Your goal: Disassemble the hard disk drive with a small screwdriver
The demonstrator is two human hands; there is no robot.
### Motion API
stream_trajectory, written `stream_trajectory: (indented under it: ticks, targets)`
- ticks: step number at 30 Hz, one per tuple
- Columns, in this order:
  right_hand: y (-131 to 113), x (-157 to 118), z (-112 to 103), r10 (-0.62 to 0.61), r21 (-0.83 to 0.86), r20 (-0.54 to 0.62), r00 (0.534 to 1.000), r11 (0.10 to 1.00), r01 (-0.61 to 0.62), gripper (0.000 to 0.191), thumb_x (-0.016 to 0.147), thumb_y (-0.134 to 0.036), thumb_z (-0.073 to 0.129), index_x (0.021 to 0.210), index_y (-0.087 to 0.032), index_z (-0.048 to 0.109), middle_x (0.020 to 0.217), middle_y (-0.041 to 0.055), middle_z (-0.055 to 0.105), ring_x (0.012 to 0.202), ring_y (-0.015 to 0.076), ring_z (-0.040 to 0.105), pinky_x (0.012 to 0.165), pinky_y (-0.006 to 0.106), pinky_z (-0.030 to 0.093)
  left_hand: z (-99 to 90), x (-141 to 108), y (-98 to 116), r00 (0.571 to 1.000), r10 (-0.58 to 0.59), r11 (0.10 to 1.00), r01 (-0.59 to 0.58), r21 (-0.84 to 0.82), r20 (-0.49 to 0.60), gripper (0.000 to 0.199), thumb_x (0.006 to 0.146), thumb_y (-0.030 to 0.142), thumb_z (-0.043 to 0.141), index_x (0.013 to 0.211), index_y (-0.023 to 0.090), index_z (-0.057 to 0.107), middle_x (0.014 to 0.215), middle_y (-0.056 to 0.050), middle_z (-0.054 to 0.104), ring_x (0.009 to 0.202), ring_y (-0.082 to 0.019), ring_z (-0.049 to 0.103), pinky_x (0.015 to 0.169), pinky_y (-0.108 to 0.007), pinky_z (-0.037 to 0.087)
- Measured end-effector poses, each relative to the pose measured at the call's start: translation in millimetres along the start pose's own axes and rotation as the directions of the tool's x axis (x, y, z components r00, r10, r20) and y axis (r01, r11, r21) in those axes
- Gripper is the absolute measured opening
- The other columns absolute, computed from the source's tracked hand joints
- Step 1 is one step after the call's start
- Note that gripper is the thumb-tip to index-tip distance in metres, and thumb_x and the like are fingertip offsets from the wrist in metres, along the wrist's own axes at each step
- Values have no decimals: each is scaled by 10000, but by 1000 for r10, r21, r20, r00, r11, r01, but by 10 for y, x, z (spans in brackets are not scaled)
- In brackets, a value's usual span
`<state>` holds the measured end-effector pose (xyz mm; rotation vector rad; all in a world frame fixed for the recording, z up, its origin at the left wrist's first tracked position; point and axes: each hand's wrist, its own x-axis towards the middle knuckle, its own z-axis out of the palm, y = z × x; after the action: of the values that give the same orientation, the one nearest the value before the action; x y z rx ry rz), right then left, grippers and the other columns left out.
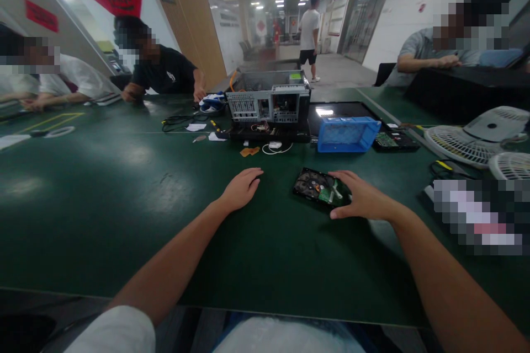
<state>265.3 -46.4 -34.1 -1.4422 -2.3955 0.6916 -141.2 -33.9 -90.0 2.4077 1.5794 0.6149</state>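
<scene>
A black hard disk drive (314, 186), with a green circuit board on its face, is gripped at its right end by my right hand (356, 196). Thumb and fingers go round its near and far edges, and it seems to lie on or just above the green table (265, 253). To the left of the drive, apart from it, my left hand (241, 190) rests on the table with its fingers loosely stretched and nothing seen in them. Beyond both hands stands an opened computer case (248, 107), lying on its side. A blue plastic bin (348, 135) is to its right.
Behind the bin lies a dark flat panel (331, 110). Another drive with a green board (393, 140) is near a white fan (459, 135) at right. Cables (182, 122), orange scraps (249, 151) and a white cord (277, 148) lie ahead. Other people sit across the table.
</scene>
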Motion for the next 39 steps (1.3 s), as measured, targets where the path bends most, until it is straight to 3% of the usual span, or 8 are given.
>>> stream_trajectory:
  ticks: [2, 7, 14, 16, 19, 25, 31, 39]
  targets:
    - [-108, 7, 48, 13, -68, 13, 1000, 998, -12, 1129, 549, -654, 859, 1514, -244, 439, 1530, 136, 434, 1349, 395, 457, 1100, 493, 414, -3, 3, -1, 1000, -2, 1000, 2, -5, -20, 436, 1016, 322, 419, 1409, 203, 562, 1449, -83, 569, 1372, -230, 493, 1169, -445, 391]
    - [-147, 45, -27, 77, -81, -71, 994, 993, -83, 865, 668, -603, 807, 1412, -237, 562, 1389, 116, 595, 1237, 358, 562, 1067, 466, 435, -12, 8, -16, 998, 5, 1000, -6, -21, -60, 414, 1000, 291, 445, 1380, 197, 578, 1400, -83, 601, 1326, -231, 529, 1157, -439, 408]
    - [511, -112, -429, 444, -28, -255, 859, 884, -466, 929, 629, -734, 768, 1378, -211, 595, 1238, 139, 679, 1077, 378, 647, 874, 452, 525, 8, 36, -148, 978, -99, 995, 97, -21, -184, 405, 989, 237, 441, 1366, 191, 578, 1352, -95, 621, 1270, -242, 567, 1118, -429, 451]
    - [646, -161, -493, 487, 56, -265, 832, 869, -491, 910, 652, -749, 743, 1369, -206, 607, 1252, 147, 672, 1093, 376, 641, 868, 456, 525, 9, 49, -207, 959, -168, 986, 166, -24, -227, 409, 988, 217, 428, 1370, 186, 570, 1355, -103, 617, 1256, -247, 577, 1096, -432, 470]
    - [704, -188, -515, 487, 118, -255, 835, 873, -473, 910, 669, -760, 724, 1379, -207, 599, 1276, 152, 659, 1098, 371, 639, 860, 454, 528, -2, 56, -278, 926, -257, 965, 261, -23, -275, 416, 964, 180, 438, 1359, 173, 571, 1330, -121, 628, 1213, -265, 599, 1055, -449, 500]
    - [581, -98, -407, 414, -40, -255, 874, 898, -437, 925, 615, -731, 784, 1357, -208, 607, 1224, 146, 683, 1032, 380, 657, 834, 457, 534, -12, 29, -315, 910, -282, 950, 309, 43, -304, 354, 927, 191, 499, 1252, 187, 640, 1217, -122, 677, 1151, -295, 612, 1023, -481, 503]
    - [427, 20, -200, 259, -88, -190, 947, 956, -279, 926, 621, -687, 803, 1393, -233, 566, 1296, 118, 655, 1094, 367, 636, 877, 447, 534, -3, 31, -194, 964, -180, 975, 200, 93, -194, 301, 949, 251, 514, 1188, 200, 689, 1197, -108, 688, 1155, -295, 600, 1041, -486, 475]
    - [129, 154, 32, 116, -130, -132, 985, 983, -133, 927, 654, -671, 779, 1426, -221, 531, 1415, 136, 576, 1240, 395, 562, 1016, 512, 474, -32, 29, 150, 999, -24, 996, 28, 89, -46, 467, 1014, 389, 449, 1428, 193, 542, 1433, -100, 572, 1338, -266, 498, 1117, -452, 421]
